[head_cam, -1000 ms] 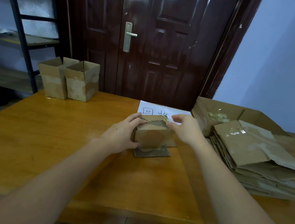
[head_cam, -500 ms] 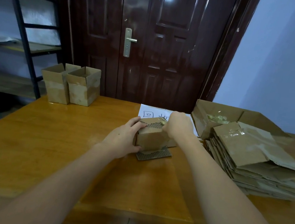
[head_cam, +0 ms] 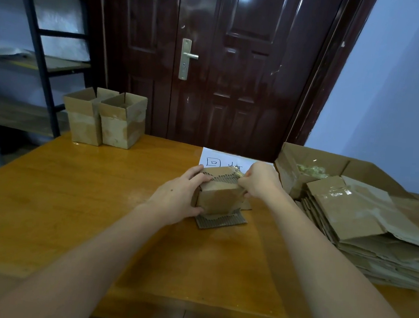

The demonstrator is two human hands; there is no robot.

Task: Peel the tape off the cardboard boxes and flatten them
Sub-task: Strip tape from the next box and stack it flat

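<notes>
Head view: the left hand [head_cam: 174, 201] grips the small brown cardboard box [head_cam: 219, 197] mid-table on the orange wooden table [head_cam: 73, 197]. The right hand [head_cam: 261, 180] pinches clear tape [head_cam: 237, 172] at its top edge. A stack of flattened brown cardboard [head_cam: 364, 230] lies right.

Head-worn view, forward and downward

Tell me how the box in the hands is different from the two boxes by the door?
The held box lies tipped over between the left hand and the right hand; the two far boxes stand upright, untouched. Its tape is being pinched; theirs stays stuck. All are small brown cardboard.
</notes>
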